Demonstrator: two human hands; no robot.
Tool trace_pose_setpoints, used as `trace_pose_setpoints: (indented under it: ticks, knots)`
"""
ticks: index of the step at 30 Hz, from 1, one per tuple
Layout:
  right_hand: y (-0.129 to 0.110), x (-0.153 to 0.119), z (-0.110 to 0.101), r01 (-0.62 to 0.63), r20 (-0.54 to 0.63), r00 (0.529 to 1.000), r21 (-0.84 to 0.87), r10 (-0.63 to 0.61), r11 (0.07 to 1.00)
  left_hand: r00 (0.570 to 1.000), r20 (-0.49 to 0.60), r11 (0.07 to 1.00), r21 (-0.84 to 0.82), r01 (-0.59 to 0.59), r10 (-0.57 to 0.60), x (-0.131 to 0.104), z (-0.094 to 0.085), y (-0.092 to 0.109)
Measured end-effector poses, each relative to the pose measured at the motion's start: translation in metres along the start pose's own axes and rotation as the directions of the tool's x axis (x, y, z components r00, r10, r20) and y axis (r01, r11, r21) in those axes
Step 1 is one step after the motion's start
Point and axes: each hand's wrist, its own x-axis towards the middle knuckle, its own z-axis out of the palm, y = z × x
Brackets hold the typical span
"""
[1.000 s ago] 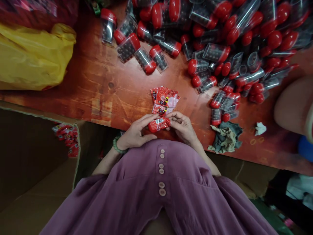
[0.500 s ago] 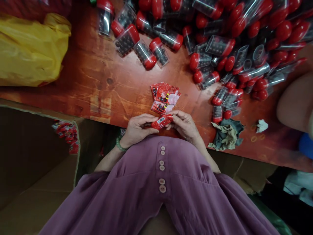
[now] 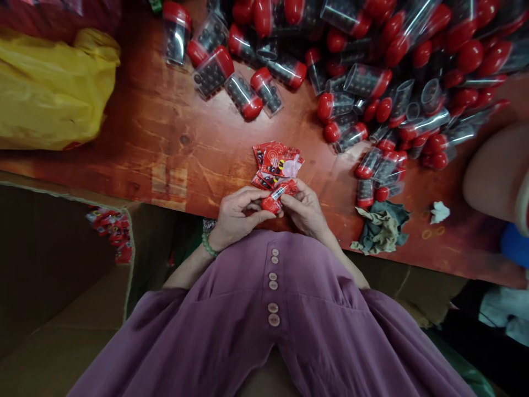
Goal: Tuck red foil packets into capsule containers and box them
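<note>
Between my two hands is a small red packet with a white barcode label (image 3: 280,196), partly wrapped round by the fingers. My left hand (image 3: 242,209) pinches its left end between thumb and fingers. At the right end, my right hand (image 3: 306,208) grips it, its thumb lying near the label. Just beyond the fingertips lies a fanned pile of flat red printed packets (image 3: 276,160) on the wooden table (image 3: 206,165). Whatever the held packet contains is hidden.
Many clear tubes with red caps and dark balls (image 3: 366,80) cover the far right of the table. A yellow plastic bag (image 3: 53,91) lies at far left. Crumpled cloth (image 3: 382,227) sits right of my hands. An open cardboard box (image 3: 82,298) at lower left holds red packets.
The red packet has turned and tilted, its right end now higher and its barcode more slanted. Both hands have shifted slightly but still hold it.
</note>
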Motion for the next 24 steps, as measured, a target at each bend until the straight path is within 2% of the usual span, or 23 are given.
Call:
trace_pose_setpoints:
  ticks: [5,7,16,24]
  knots:
    - [0.0,0.005,0.006,-0.018,0.024,1.0,0.059,0.016,0.998,0.978,0.164,0.98,0.131,-0.152,0.129,0.009,-0.005,0.008]
    - [0.0,0.007,0.005,-0.028,0.023,0.999,0.061,0.027,0.998,0.974,0.175,0.973,0.15,-0.173,0.146,0.011,-0.007,0.007]
    - [-0.002,0.013,0.01,-0.061,0.035,0.998,0.101,0.057,0.993,0.982,-0.024,0.979,0.082,-0.185,0.188,0.013,0.002,0.002]
    - [-0.005,0.018,0.012,-0.107,0.039,0.994,0.202,0.101,0.974,0.984,-0.129,0.986,0.124,-0.107,0.123,0.017,0.006,0.004]
